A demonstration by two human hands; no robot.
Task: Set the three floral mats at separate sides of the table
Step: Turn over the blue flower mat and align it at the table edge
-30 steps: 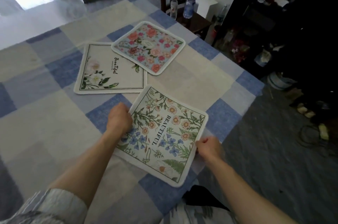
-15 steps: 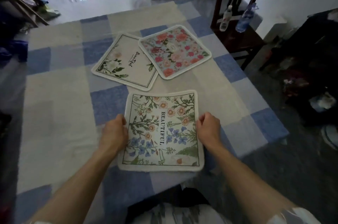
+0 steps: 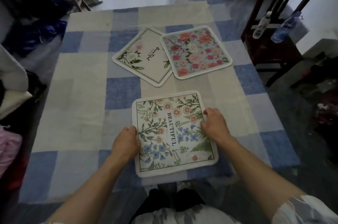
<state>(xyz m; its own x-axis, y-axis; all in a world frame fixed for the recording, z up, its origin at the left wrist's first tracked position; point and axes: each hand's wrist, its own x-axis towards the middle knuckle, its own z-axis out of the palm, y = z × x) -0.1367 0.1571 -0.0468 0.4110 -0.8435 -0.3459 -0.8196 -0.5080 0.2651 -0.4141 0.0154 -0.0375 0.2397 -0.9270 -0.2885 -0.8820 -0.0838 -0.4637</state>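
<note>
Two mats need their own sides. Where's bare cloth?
Bare: the cloth left of the white mat, and the far end beyond it. Crowded: centre, where the rose mat overlaps the white one; near edge, where left hand and right hand hold the daisy mat.

place: home dining room | shown by: checked tablecloth (image 3: 87, 95); wooden chair (image 3: 270, 48) with bottles (image 3: 261, 25); piled clothes (image 3: 11, 147)

Wooden chair (image 3: 274, 51) at right, white bottle (image 3: 262, 25) and blue bottle (image 3: 285, 29) on its seat; pink bundle (image 3: 9, 148) far left.
</note>
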